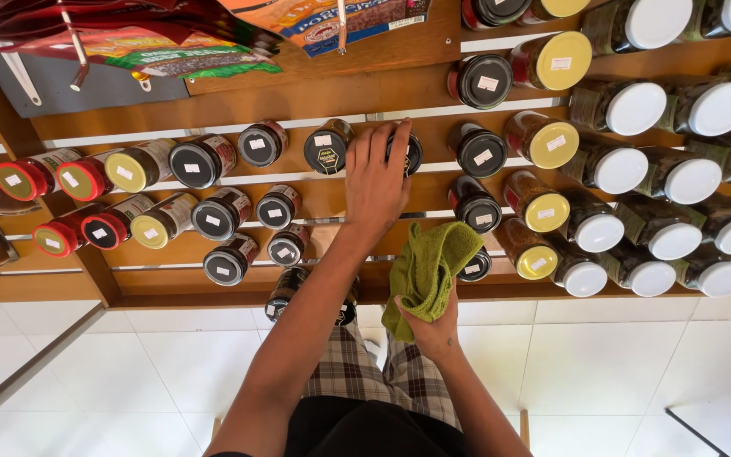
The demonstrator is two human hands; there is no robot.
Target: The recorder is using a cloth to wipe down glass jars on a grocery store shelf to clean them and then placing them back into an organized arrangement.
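Right hand [430, 328]: nearest item, just below the wooden shelf [315, 100]; grip closed around a bunched green cloth [427, 269], which rises over the shelf's lowest tier.
Left hand [376, 179]: reaching onto the shelf's middle tier, fingers spread over a black-lidded jar [411, 153]; grip partly open, resting on the lid, firm hold not discernible.
Black-lidded jars: rows left and right of that hand.
Yellow-lidded jars [553, 142]: column right of the hand.
White-lidded jars [636, 108]: shelf's right end.
Red-lidded jars [83, 179]: shelf's left end.
Snack packets [154, 49]: hanging above the shelf's top tier.
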